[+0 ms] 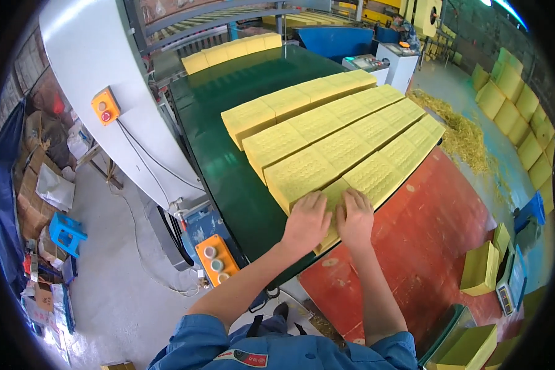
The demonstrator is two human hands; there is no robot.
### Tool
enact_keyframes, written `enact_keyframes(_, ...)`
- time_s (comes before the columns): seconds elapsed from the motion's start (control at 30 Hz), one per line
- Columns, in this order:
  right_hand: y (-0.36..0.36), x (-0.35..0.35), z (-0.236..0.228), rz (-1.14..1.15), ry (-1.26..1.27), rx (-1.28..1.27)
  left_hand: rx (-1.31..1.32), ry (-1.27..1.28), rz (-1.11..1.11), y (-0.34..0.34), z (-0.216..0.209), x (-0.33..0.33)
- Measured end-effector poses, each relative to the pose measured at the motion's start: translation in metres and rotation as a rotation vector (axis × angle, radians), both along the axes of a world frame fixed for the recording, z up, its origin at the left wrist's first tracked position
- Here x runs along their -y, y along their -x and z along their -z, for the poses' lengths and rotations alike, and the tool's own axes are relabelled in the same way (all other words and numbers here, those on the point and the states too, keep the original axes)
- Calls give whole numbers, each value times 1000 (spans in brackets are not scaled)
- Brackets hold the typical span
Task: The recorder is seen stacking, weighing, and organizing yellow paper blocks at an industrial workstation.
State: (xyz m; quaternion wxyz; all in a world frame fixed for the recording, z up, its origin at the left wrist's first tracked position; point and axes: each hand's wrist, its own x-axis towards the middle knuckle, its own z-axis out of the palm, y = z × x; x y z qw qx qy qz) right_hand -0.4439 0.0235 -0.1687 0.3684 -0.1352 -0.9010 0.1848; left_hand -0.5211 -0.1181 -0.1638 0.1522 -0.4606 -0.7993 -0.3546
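Note:
Several rows of yellow blocks (327, 148) with a dimpled top, like stacked paper, lie side by side on a green conveyor belt (222, 154). Both hands are at the near end of the row closest to the belt's right edge. My left hand (307, 216) has its fingers bent over the left side of the end block (335, 192). Close beside it, my right hand (355, 217) curls its fingers over the same block's right part. A narrow strip of yellow shows between the hands; the fingertips are partly hidden. More yellow blocks (231, 52) line the belt's far end.
A red board (413, 216) adjoins the belt on the right, with a digital scale (505, 296) and yellow blocks. Left stand a white machine housing (92, 55) and an orange button box (217, 260). Yellow shreds (462, 129) litter the floor; another person (407, 31) is far back.

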Motion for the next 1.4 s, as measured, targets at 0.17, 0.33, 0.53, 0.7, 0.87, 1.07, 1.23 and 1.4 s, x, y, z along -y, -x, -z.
enact_keyframes(0.17, 5, 3, 10, 52, -166, 42, -11, 107, -24, 2, 13, -5)
enact_keyframes(0.33, -2, 8, 0, 75, -110, 68, 33, 149, 58, 17, 4, -6)
enact_keyframes(0.53, -35, -2, -1, 85, 107, -107, 327, 335, 112, 46, -16, -12)
enact_keyframes(0.7, -68, -10, 30, 293, 904, -186, 673, 607, 182, 70, -27, -16)
enact_keyframes(0.87, -48, -9, 77, 257, 1009, -167, 661, 434, 165, 66, -9, -11)
enact_keyframes(1.07, -32, -13, 87, 338, 956, -80, 641, 380, 133, 64, -5, -7)
enact_keyframes(1.23, -48, -31, 110, 284, 888, -69, 739, 503, 195, 68, -9, -15)
enact_keyframes(1.4, -96, -9, 97, 306, 793, 119, 795, 553, 327, 61, -11, -6)
